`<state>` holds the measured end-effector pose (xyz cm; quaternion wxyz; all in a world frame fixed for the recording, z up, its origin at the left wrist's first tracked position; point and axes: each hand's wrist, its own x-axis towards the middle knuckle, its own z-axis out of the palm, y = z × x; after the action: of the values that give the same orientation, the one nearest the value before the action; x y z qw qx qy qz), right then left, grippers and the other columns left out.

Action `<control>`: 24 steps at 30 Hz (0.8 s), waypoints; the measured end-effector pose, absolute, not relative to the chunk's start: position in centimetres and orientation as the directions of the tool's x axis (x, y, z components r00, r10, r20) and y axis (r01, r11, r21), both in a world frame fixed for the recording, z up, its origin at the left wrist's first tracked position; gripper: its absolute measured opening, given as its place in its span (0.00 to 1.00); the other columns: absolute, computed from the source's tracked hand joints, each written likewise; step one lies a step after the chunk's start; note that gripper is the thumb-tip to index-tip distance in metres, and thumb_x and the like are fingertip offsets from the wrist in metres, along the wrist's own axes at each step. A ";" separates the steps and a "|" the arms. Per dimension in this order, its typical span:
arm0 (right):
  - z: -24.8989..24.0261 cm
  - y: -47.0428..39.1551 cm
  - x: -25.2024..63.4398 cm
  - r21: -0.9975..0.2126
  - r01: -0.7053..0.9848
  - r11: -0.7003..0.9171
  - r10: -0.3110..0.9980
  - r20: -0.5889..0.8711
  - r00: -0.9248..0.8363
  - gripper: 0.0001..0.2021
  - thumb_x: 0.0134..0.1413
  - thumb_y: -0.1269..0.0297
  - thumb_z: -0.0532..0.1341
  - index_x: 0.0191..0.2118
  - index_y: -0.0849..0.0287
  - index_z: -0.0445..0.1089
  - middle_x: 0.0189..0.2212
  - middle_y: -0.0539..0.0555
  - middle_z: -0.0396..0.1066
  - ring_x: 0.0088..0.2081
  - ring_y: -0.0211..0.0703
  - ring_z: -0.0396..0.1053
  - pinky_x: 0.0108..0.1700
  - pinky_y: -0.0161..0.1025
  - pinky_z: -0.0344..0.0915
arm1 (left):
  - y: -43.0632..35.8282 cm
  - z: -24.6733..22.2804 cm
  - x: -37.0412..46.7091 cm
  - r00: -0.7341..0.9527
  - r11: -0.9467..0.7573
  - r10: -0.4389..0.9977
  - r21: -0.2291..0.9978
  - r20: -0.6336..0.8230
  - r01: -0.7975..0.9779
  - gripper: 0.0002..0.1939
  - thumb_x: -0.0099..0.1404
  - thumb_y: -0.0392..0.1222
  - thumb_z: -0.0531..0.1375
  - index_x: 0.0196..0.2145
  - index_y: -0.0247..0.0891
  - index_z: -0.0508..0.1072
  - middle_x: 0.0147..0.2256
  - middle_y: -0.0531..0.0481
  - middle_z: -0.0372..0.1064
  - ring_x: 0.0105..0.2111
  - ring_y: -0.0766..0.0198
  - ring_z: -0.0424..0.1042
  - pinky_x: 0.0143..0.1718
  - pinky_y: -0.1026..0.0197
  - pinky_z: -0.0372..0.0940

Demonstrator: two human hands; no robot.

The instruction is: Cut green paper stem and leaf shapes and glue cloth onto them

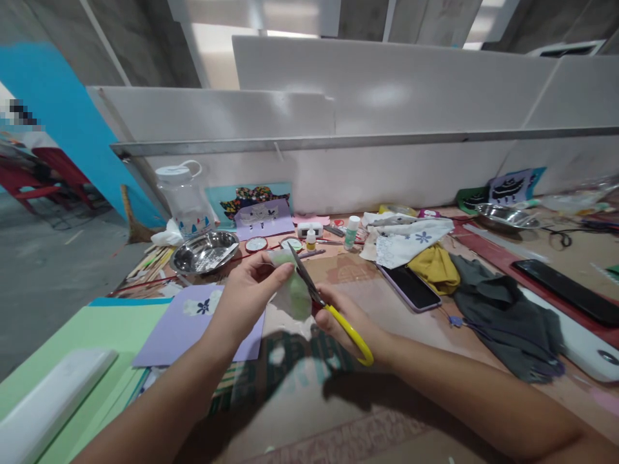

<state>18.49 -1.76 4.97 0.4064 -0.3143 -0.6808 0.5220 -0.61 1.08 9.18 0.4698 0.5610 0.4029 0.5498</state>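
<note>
Scissors [314, 292] are held in the curled right hand [358, 314]; a pale-green piece [300, 298], possibly fabric, is pinched by the left hand [245, 287], short of the back edge of the worktable [387, 312]. Trimming seems underway; steady tension is called for.

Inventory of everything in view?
thin sheet: 1, pale green, centre
scissors: 1, yellow handles, centre
decorated cards: 3+, lilac, left and back
paper sheets: count unclear, pale green, lower left
white bar: 1, white, on paper sheets
water bottle: 1, clear, back left
metal bowls: 2, silver, back left, right
glue stick: 1, white-green, back centre
small items: count unclear, mixed, back centre
cloths: 3+, white, mustard, grey, right
phone: 1, dark screen, right of centre
black device: 1, black, far right
chairs: count unclear, red, far left
left hand: 1, bare, holding thin sheet
right hand: 1, bare, holding scissors
</note>
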 end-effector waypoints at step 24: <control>5.0 -2.1 18.1 -0.978 -0.094 0.188 0.876 0.210 -0.434 0.35 0.48 0.31 0.63 0.46 0.60 0.70 0.38 0.56 0.71 0.39 0.45 0.67 0.40 0.39 0.64 | 0.4 7.8 0.3 0.023 -0.172 0.983 0.962 0.181 -0.213 0.13 0.58 0.48 0.71 0.33 0.38 0.76 0.29 0.53 0.74 0.28 0.67 0.69 0.31 0.66 0.64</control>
<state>18.12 -2.09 5.05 0.4342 -0.3071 -0.6368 0.5583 0.30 0.42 7.84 0.5139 0.4974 0.3872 0.5818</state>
